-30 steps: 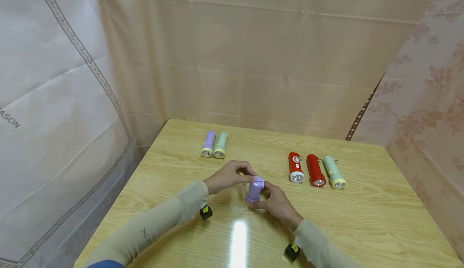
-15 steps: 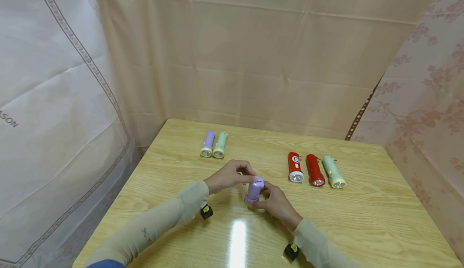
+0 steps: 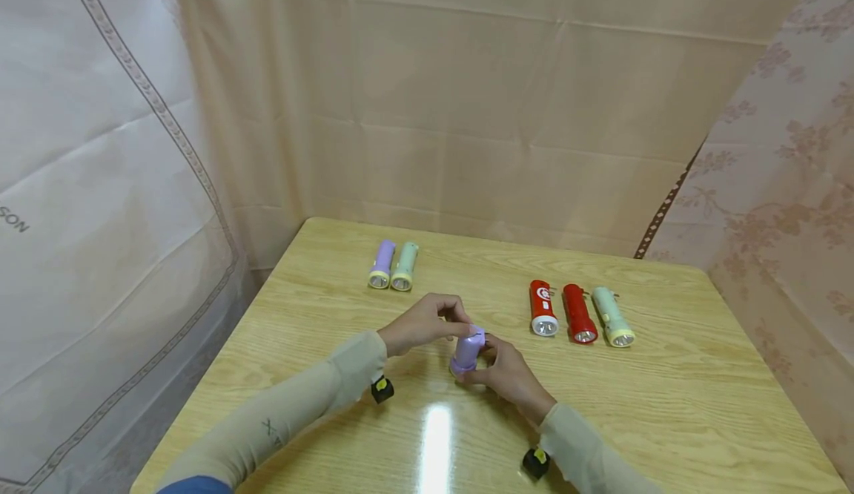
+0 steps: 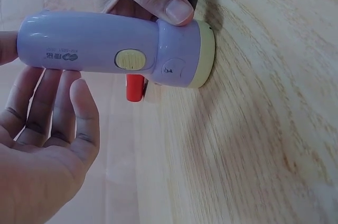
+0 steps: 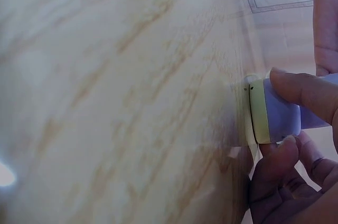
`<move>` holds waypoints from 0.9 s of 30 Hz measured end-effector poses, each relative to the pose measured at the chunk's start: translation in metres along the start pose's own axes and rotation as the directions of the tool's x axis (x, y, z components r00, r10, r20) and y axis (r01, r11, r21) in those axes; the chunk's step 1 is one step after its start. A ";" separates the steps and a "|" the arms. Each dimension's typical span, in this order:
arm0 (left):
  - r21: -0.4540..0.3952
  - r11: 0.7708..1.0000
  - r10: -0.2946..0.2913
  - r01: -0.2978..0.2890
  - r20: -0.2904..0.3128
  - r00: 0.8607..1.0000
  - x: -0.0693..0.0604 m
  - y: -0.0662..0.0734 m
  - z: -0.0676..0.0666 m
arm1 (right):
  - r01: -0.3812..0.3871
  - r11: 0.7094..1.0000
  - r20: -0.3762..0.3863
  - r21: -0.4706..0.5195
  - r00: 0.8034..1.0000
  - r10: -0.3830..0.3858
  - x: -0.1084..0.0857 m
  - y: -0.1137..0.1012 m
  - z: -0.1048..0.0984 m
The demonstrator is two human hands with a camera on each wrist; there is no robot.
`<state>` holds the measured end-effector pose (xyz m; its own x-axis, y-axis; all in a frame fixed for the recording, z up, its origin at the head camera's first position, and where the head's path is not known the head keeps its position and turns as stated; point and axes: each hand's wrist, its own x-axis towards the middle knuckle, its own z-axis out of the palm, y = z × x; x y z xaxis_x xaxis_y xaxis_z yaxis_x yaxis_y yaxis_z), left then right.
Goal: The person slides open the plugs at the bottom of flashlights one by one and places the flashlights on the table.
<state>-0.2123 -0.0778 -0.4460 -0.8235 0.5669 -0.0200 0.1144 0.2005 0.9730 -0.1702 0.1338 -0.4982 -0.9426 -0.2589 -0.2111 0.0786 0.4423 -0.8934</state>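
Observation:
A purple flashlight [image 3: 467,351] with a cream rim stands on its lens end on the wooden table, tail up. My left hand [image 3: 424,323] pinches its tail; in the left wrist view, several fingertips of this left hand [image 4: 50,145] touch the flashlight's body [image 4: 95,39] from one side. Lower down, my right hand [image 3: 512,377] grips the wide head, the thumb on one side and fingers on the other, as the right wrist view shows on the head [image 5: 280,105]. A cream slide switch [image 4: 130,59] faces the left wrist camera. The lens is hidden against the table.
Lying at the back left are another purple flashlight [image 3: 382,262] and a mint green one [image 3: 405,265]. To the right lie a red flashlight with a white rim [image 3: 543,307], an all-red one [image 3: 579,314] and a second mint green one [image 3: 612,317]. Fabric hangs behind the table [image 3: 667,405].

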 end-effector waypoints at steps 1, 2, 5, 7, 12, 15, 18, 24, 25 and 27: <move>0.002 1.000 -0.001 0.001 0.002 1.000 0.000 0.001 0.000 | 0.001 1.000 -0.001 0.001 1.000 -0.001 0.000 0.000 0.000; 0.003 1.000 -0.003 0.003 0.005 1.000 0.000 0.001 0.000 | 0.001 1.000 -0.001 0.004 1.000 -0.001 0.000 0.000 0.000; 0.008 1.000 -0.003 0.002 0.017 1.000 0.001 0.002 -0.001 | -0.002 1.000 0.002 0.012 1.000 0.002 0.000 0.000 0.000; 0.009 1.000 -0.001 0.001 0.025 1.000 0.002 0.002 -0.001 | 0.000 1.000 0.006 0.005 1.000 0.000 -0.001 0.000 0.000; 0.014 1.000 0.003 -0.003 0.033 0.999 0.005 0.000 -0.001 | -0.003 1.000 0.012 -0.011 1.000 0.003 0.000 -0.001 -0.001; 0.013 1.000 0.002 -0.002 0.028 1.000 0.005 0.001 -0.001 | -0.012 1.000 0.010 0.003 1.000 0.012 0.000 -0.001 -0.002; 0.016 1.000 -0.002 0.001 0.027 1.000 0.006 0.003 0.000 | -0.018 1.000 0.006 0.010 1.000 0.018 0.000 -0.001 -0.002; 0.024 0.999 -0.022 0.021 0.022 1.000 0.006 0.007 0.002 | -0.024 1.000 0.003 0.011 1.000 0.024 -0.001 -0.002 -0.001; 0.025 0.999 -0.023 0.023 0.020 1.000 0.006 0.008 0.003 | -0.020 1.000 0.004 0.010 1.000 0.020 -0.001 -0.002 -0.001; 0.025 0.999 -0.022 0.022 0.022 1.000 0.006 0.008 0.003 | -0.012 1.000 0.007 0.010 1.000 0.012 -0.002 -0.002 -0.001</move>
<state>-0.2149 -0.0704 -0.4388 -0.8133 0.5800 -0.0469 0.1102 0.2325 0.9663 -0.1691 0.1335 -0.4955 -0.9391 -0.2600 -0.2245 0.0931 0.4365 -0.8949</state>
